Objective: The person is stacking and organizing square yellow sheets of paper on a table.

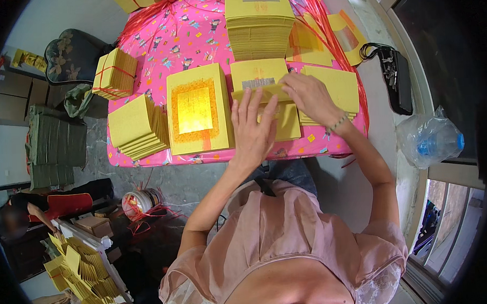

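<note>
Both hands work one folded yellow sheet [263,92] on the pink tablecloth [196,41]: the left hand [253,130] lies on it with fingers spread flat, while the right hand [308,96] pinches its upper edge. The stack beneath is mostly hidden by the hands. Left of the sheet lies a gold-foil stack [198,108], behind it a tall yellow pile [259,25], and a clear bag with a bottle [430,137] sits off the cloth to the right.

Tied yellow paper bundle [115,74] at surface's far left; clear plastic bottle [430,140] by window; black bag [395,78] on sill.
</note>
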Demonstrator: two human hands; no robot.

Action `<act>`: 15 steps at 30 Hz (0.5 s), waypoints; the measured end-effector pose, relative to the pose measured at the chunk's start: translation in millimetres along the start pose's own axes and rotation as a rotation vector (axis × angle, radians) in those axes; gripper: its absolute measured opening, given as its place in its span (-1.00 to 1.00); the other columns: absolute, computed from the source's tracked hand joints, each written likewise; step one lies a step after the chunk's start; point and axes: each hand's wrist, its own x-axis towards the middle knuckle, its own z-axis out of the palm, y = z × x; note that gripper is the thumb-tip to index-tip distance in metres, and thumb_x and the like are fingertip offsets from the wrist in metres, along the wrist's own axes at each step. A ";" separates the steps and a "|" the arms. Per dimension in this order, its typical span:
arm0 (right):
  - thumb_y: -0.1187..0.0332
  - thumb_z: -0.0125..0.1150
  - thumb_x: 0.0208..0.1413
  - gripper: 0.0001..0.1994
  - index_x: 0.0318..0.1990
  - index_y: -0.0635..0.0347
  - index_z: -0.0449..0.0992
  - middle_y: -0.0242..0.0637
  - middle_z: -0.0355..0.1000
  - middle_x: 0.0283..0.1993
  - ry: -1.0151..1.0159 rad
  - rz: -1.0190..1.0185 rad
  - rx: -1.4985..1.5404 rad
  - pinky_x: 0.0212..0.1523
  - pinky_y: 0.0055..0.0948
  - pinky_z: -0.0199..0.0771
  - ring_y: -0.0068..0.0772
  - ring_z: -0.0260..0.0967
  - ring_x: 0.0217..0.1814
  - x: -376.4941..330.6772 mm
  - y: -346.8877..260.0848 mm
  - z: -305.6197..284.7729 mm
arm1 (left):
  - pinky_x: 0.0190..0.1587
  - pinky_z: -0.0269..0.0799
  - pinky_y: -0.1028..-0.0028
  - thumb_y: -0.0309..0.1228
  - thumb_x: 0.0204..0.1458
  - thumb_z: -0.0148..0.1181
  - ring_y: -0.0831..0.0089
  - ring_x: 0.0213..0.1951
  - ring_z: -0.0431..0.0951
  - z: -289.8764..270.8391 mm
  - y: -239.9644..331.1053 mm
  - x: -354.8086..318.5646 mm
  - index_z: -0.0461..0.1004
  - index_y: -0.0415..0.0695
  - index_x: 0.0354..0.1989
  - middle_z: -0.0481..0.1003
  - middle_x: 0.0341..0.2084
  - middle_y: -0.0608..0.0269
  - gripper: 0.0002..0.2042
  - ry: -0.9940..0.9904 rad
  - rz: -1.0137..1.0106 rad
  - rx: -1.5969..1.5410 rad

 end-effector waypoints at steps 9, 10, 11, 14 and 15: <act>0.31 0.09 0.22 -0.78 -0.12 0.27 0.48 0.00 0.50 -0.19 -0.037 0.139 0.008 -0.05 -0.05 0.43 0.08 0.43 -0.05 73.2 62.7 35.2 | 0.38 -0.15 -0.13 -0.21 0.05 0.28 -0.16 0.41 -0.06 56.2 -22.4 11.8 0.15 -0.01 0.40 0.01 0.38 -0.17 -0.28 -0.099 -0.041 -0.089; 0.31 0.09 0.22 -0.78 -0.11 0.27 0.49 -0.02 0.50 -0.17 -0.082 0.161 -0.044 -0.04 -0.04 0.43 0.07 0.44 -0.04 77.1 67.6 40.4 | 0.38 -0.15 -0.13 -0.21 0.05 0.28 -0.16 0.41 -0.06 61.6 -25.1 13.7 0.15 -0.01 0.40 0.01 0.38 -0.17 -0.28 -0.095 -0.037 -0.089; 0.32 0.08 0.22 -0.78 -0.10 0.26 0.50 -0.04 0.50 -0.15 -0.130 0.182 -0.094 -0.04 -0.04 0.43 0.06 0.45 -0.03 79.8 72.2 46.4 | 0.38 -0.15 -0.14 -0.14 0.07 0.24 -0.18 0.41 -0.07 67.3 -28.1 14.7 0.14 -0.01 0.41 0.00 0.38 -0.19 -0.28 -0.107 -0.043 -0.067; 0.35 0.07 0.21 -0.78 -0.08 0.24 0.52 -0.08 0.50 -0.10 -0.165 0.151 -0.231 -0.04 -0.04 0.44 0.04 0.45 -0.01 83.2 86.8 61.9 | 0.37 -0.16 -0.15 -0.04 0.11 0.18 -0.20 0.42 -0.08 77.2 -31.9 17.8 0.11 -0.01 0.42 -0.01 0.38 -0.21 -0.27 -0.128 -0.057 -0.036; 0.35 0.07 0.21 -0.78 -0.08 0.24 0.52 -0.08 0.50 -0.10 -0.162 0.148 -0.234 -0.04 -0.04 0.44 0.04 0.45 -0.01 84.7 89.0 66.2 | 0.37 -0.16 -0.16 -0.01 0.11 0.16 -0.21 0.41 -0.08 78.9 -32.8 18.2 0.11 -0.01 0.42 -0.01 0.38 -0.22 -0.27 -0.141 -0.070 -0.025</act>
